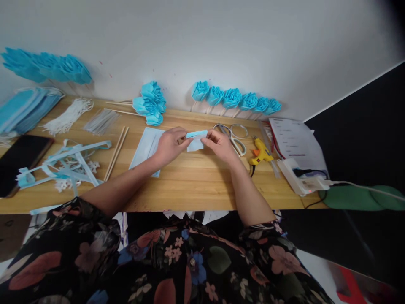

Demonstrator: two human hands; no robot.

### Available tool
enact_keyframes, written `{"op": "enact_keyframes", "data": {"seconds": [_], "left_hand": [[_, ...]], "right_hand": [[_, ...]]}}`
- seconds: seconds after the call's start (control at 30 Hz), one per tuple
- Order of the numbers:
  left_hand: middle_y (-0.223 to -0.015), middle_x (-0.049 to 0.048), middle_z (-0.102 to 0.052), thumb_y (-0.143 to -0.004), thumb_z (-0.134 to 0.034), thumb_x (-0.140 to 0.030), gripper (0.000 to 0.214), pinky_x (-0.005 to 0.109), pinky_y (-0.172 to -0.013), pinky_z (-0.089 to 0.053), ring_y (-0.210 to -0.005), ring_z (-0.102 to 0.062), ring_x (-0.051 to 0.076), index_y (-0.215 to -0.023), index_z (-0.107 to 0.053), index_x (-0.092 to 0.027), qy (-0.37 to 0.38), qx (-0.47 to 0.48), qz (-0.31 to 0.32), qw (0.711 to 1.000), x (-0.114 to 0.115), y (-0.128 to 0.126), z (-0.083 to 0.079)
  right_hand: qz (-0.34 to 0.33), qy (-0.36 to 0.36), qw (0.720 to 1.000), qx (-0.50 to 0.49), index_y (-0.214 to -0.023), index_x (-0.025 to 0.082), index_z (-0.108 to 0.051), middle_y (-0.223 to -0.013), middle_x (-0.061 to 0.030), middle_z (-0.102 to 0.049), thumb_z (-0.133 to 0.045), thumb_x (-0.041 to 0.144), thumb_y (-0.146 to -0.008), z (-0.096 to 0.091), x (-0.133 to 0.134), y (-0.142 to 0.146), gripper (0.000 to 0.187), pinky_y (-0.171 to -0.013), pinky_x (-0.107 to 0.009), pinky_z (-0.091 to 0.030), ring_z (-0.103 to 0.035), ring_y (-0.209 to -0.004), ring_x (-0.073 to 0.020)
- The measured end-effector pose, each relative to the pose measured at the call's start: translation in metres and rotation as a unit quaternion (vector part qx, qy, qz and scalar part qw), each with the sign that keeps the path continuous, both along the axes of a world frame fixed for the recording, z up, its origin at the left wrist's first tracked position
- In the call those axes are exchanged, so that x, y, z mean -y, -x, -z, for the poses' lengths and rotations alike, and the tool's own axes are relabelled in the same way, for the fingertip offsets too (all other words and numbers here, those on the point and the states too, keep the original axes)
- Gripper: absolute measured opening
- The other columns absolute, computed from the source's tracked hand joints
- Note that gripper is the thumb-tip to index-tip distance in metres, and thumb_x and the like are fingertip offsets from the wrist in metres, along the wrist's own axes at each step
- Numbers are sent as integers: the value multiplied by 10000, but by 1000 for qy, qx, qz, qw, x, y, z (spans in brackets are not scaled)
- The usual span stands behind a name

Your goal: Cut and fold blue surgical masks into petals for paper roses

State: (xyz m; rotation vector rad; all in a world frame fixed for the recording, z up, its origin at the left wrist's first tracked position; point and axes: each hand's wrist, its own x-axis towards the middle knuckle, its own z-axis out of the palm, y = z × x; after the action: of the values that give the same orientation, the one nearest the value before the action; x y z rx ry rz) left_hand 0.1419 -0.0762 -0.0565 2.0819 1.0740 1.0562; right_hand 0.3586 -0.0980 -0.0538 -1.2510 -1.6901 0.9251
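Between my two hands is a small piece of light blue mask fabric [196,145], its upper edge folded over in a brighter blue strip. My left hand [171,145] pinches its left end between thumb and fingers. At the other end, my right hand [220,145] grips it the same way. Below and behind my left wrist lies a flat pale blue sheet of mask material [144,145], partly covered by the arm. Just past my right hand are white-handled scissors [237,143], their blades partly hidden by that hand.
Blue fabric flowers on sticks [232,98] lean along the wall, more lying at centre [152,101]. Leftward are stacked masks [31,107], cut strips [76,162], wooden sticks [116,154] and a phone [22,162]. Rightward are a yellow glue gun [261,152], a power strip [300,179] and papers [297,139].
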Motion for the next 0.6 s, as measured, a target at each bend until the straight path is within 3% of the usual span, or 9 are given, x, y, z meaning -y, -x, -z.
{"op": "enact_keyframes", "data": {"seconds": [0.1,0.17,0.3,0.43,0.6], "left_hand": [[-979,91,-715,-879,-589,-349,208,326,-808,-440,-913,-620,216,-822,-688,-175,-39,-3,5,999,-2,1,1],[-934,81,-703,-869,-592,-339,192,314,-775,-427,-877,-610,207,-817,-670,-171,-35,-33,16,999,-4,2,4],[-701,19,-604,-824,-628,-344,224,274,-611,-332,-657,-514,149,-691,-574,-172,27,-95,8,995,-7,1,12],[-637,5,-585,-800,-639,-347,261,265,-572,-301,-604,-495,134,-637,-535,-172,70,-84,-12,994,-8,-1,15],[-742,29,-683,-784,-667,-417,285,256,-593,-406,-647,-573,145,-856,-678,-141,187,17,44,981,-5,-4,16]], "right_hand": [[10,-9,1000,25,-807,210,-597,-785,-6,-609,-647,391,-823,1,0,2,188,-704,-304,-430,-546,-733,-161],[7,-3,999,38,-847,210,-604,-817,-13,-625,-638,381,-812,5,-1,2,178,-712,-304,-436,-558,-758,-169],[-6,30,997,70,-802,207,-570,-759,4,-592,-643,387,-787,13,-5,0,194,-659,-286,-405,-524,-698,-153],[-12,33,998,45,-797,197,-575,-775,-2,-606,-644,399,-803,19,-7,-1,214,-686,-292,-425,-540,-709,-150],[-29,46,998,-44,-919,192,-635,-846,-17,-654,-669,477,-828,18,-7,-2,301,-736,-299,-465,-582,-771,-158]]}}
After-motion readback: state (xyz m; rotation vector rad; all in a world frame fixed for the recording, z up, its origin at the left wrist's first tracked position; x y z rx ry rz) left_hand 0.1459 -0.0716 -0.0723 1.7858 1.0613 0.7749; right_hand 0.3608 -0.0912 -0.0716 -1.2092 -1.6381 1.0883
